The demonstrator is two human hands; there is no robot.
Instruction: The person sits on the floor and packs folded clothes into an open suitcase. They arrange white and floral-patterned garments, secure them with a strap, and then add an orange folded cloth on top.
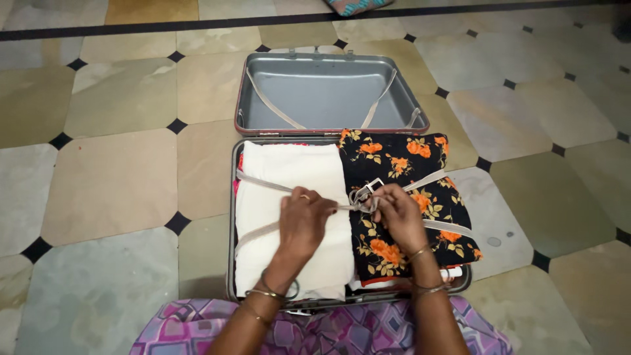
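Note:
An open grey suitcase [233, 217] lies on the floor, its lid [328, 92] tipped back. Inside sit a folded white cloth [289, 172] on the left and a black cloth with orange flowers [394, 158] on the right. Pale packing straps [256, 181] cross over both cloths and meet at a buckle [363, 192] near the middle. My left hand [303, 220] pinches the strap end over the white cloth. My right hand [399, 213] holds the straps at the buckle, over the flowered cloth.
The suitcase rests on a tiled floor [112, 184] of large beige and grey tiles with small black diamonds. A purple patterned garment [328, 329] covers my lap at the bottom edge. A bit of patterned fabric [355, 5] shows at the top.

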